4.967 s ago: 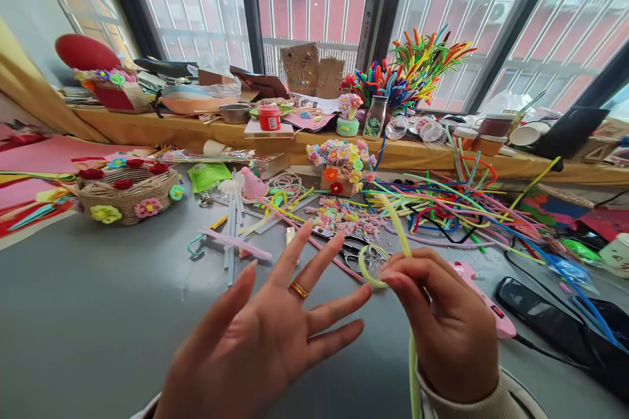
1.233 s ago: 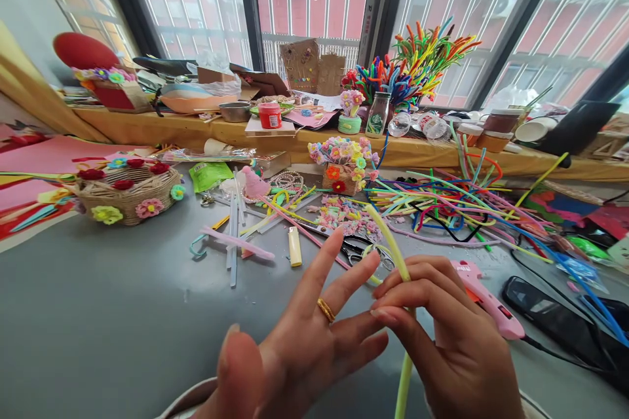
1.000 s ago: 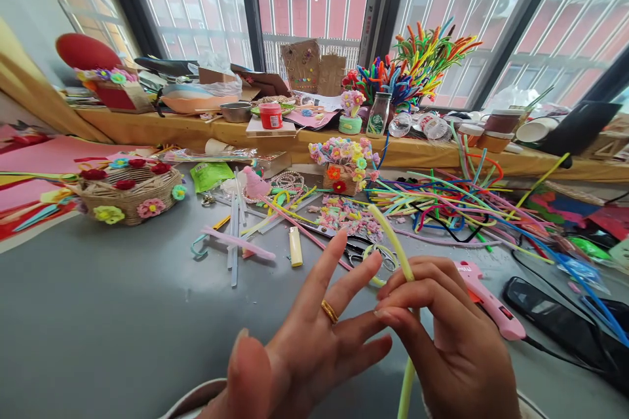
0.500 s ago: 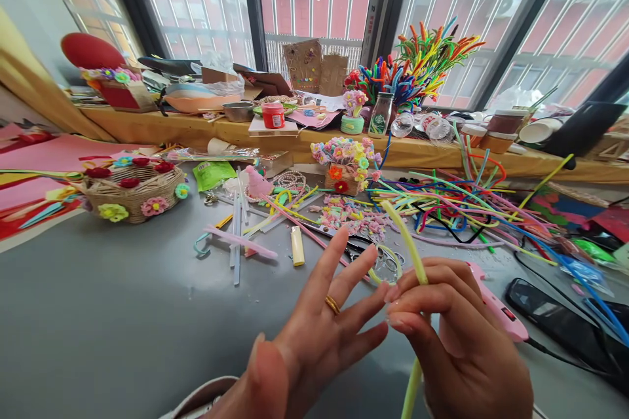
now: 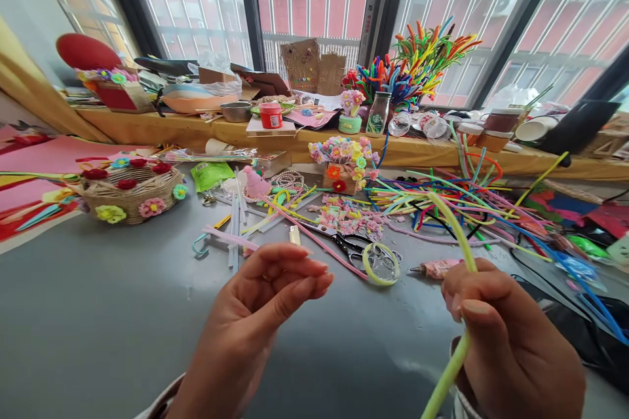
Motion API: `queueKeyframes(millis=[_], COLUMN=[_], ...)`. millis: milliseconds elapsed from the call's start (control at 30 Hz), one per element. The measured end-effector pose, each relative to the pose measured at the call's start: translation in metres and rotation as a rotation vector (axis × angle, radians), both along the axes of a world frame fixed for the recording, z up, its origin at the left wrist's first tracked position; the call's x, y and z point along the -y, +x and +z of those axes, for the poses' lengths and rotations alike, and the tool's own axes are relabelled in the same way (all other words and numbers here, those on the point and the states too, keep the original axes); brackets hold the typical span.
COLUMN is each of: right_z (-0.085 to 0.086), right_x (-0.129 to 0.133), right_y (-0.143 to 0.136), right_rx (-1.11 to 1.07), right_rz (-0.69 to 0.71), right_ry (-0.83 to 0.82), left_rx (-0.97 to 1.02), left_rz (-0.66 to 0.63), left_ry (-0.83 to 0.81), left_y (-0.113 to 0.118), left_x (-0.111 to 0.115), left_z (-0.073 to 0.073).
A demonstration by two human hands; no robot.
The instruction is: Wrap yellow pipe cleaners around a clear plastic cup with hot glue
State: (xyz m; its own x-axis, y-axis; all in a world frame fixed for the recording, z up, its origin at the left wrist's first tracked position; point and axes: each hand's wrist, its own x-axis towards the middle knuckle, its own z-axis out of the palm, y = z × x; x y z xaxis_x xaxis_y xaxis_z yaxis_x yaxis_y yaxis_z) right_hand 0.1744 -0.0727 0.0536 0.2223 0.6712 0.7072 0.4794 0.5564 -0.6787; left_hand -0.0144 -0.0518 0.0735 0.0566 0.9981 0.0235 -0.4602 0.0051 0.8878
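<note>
Between the thumb and fingers of my right hand [image 5: 506, 327] is a pale yellow-green fuzzy stem [image 5: 455, 226], curving up above the hand and running down below it. My left hand [image 5: 270, 308] is raised at the centre left with its fingers curled and tips close together; whether anything small is between them cannot be made out. A yellow-green ring [image 5: 367, 263] lies over the handles of black scissors [image 5: 346, 249], beyond and between the hands. The pink glue gun [image 5: 437, 268] is partly hidden behind my right hand.
A flower-trimmed woven basket [image 5: 132, 193] stands at the left. Behind the scissors are fluffy scraps [image 5: 346, 215] and a small flower basket [image 5: 341, 173]. Many coloured stems [image 5: 442, 203] are heaped at the right. A cream lighter [image 5: 295, 234] is beyond my left hand.
My hands have moved apart, the right one rightwards with the stem. My left hand has moved left and its spread fingers have curled together. The ring and scissors are now uncovered.
</note>
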Motion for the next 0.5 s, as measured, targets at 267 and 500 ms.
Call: queueKeyframes(millis=[267,500], right_z=[-0.003,-0.012], right_x=[0.013,0.026], right_y=[0.033,0.057], right_rx=[0.234,0.428], right_rz=[-0.183,0.024], right_ry=[-0.155,-0.326], left_rx=[-0.776,-1.396], left_rz=[-0.032,-0.183], left_ry=[0.380,0.925], left_y=[0.009,0.037], left_x=[-0.032,-0.063], left_z=[-0.017,-0.038])
